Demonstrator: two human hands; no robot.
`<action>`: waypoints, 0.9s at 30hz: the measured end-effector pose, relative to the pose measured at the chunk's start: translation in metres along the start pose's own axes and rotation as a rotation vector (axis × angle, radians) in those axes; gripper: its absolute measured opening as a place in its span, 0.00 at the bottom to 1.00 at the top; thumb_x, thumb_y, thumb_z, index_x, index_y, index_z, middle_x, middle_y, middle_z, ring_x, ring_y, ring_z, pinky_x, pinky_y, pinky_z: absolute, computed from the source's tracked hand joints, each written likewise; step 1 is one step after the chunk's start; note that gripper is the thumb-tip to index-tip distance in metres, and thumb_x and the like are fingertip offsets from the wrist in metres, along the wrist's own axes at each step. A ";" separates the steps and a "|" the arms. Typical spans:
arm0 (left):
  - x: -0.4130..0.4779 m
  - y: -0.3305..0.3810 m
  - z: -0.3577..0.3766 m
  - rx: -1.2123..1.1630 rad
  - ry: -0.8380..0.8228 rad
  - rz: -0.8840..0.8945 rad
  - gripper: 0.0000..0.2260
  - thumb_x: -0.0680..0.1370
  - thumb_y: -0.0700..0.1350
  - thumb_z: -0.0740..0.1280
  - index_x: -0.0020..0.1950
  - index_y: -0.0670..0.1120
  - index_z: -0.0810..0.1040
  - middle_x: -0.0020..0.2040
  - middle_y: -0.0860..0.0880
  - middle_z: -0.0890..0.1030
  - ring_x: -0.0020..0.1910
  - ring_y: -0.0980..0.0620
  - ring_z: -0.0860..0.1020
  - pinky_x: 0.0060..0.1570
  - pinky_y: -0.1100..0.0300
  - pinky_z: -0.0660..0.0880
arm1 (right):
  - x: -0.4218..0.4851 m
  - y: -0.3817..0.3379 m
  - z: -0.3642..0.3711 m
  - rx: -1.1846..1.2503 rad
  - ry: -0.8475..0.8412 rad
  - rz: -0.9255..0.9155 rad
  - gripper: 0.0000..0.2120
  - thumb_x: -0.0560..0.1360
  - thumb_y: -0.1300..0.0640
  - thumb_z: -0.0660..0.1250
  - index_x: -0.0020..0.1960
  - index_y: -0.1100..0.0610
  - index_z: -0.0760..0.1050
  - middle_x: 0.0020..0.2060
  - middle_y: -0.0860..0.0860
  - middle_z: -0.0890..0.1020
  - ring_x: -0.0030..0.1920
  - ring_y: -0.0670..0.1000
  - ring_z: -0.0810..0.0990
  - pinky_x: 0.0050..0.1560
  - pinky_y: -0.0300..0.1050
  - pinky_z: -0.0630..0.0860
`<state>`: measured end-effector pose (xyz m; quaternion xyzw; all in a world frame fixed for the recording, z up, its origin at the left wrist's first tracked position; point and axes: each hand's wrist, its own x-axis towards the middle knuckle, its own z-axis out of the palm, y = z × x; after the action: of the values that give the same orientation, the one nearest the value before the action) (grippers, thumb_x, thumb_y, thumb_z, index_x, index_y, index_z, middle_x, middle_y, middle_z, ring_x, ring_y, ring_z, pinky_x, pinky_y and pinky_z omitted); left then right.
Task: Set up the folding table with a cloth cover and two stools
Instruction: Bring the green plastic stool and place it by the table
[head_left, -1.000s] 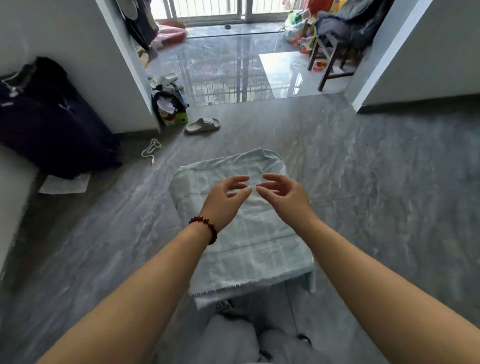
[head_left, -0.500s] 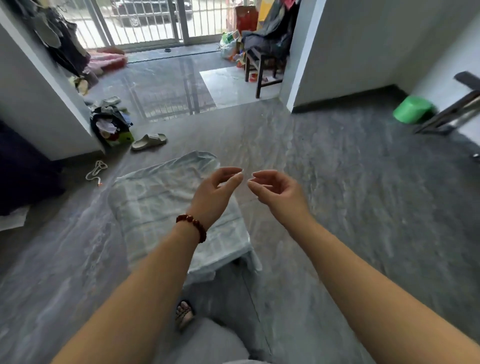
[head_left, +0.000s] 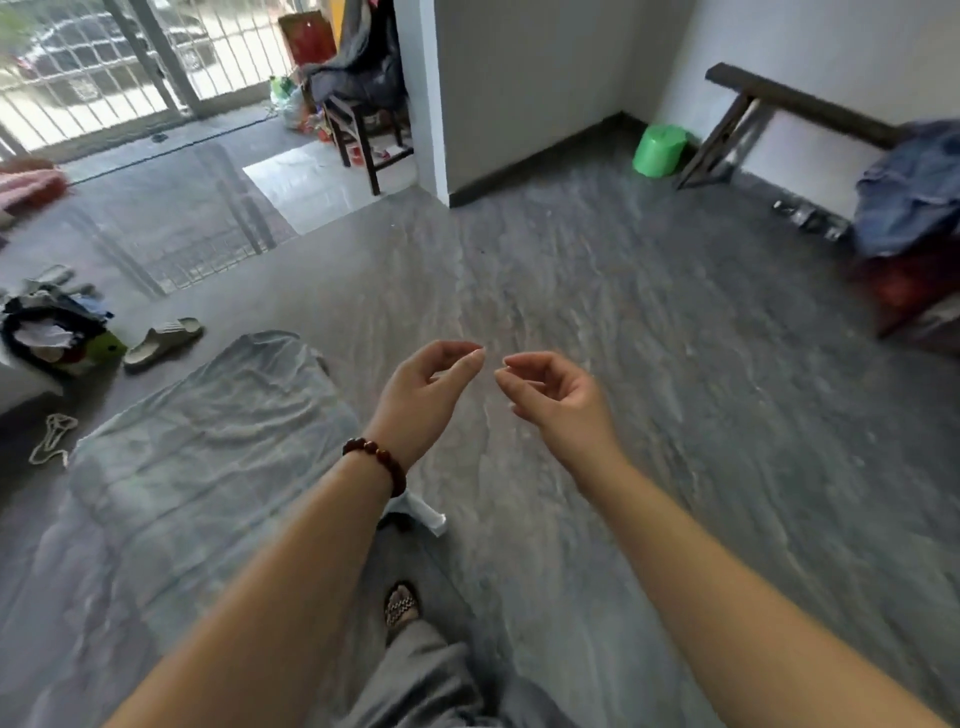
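Here left hand (head_left: 422, 397) and right hand (head_left: 560, 402) hover beside cloth (head_left: 208, 441); grips loosely curled, empty

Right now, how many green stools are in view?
1: the green stool stands in the far corner, beside the dark bench. Another may be hidden.

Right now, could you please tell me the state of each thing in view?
folding table, standing, covered.
cloth, spread over the table, wrinkled.
green plastic stool, upright by the far wall, away from the table.
left hand, fingers loosely curled, empty.
right hand, fingers loosely curled, empty.
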<state>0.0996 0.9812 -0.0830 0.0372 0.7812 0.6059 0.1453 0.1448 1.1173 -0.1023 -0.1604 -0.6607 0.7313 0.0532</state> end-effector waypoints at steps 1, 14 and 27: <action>0.005 0.001 0.007 0.010 -0.021 0.006 0.08 0.77 0.51 0.65 0.54 0.53 0.79 0.50 0.57 0.81 0.52 0.59 0.78 0.45 0.68 0.70 | 0.002 0.000 -0.007 0.011 0.024 0.001 0.06 0.71 0.60 0.73 0.45 0.53 0.79 0.36 0.45 0.81 0.36 0.38 0.79 0.44 0.38 0.78; 0.132 0.030 0.057 0.100 -0.216 0.023 0.11 0.78 0.53 0.64 0.56 0.50 0.79 0.52 0.56 0.81 0.52 0.61 0.77 0.42 0.69 0.67 | 0.096 -0.007 -0.058 0.011 0.185 0.017 0.06 0.72 0.60 0.72 0.43 0.51 0.78 0.39 0.45 0.81 0.37 0.40 0.78 0.45 0.39 0.76; 0.289 0.057 0.043 0.163 -0.199 -0.031 0.11 0.78 0.52 0.63 0.56 0.50 0.79 0.54 0.53 0.81 0.55 0.56 0.78 0.41 0.70 0.67 | 0.257 -0.012 -0.050 0.079 0.212 0.098 0.05 0.71 0.58 0.73 0.43 0.50 0.78 0.38 0.46 0.81 0.41 0.44 0.78 0.45 0.41 0.76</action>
<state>-0.1716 1.1045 -0.0910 0.0966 0.8101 0.5314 0.2282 -0.0838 1.2408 -0.1363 -0.2668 -0.6133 0.7376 0.0932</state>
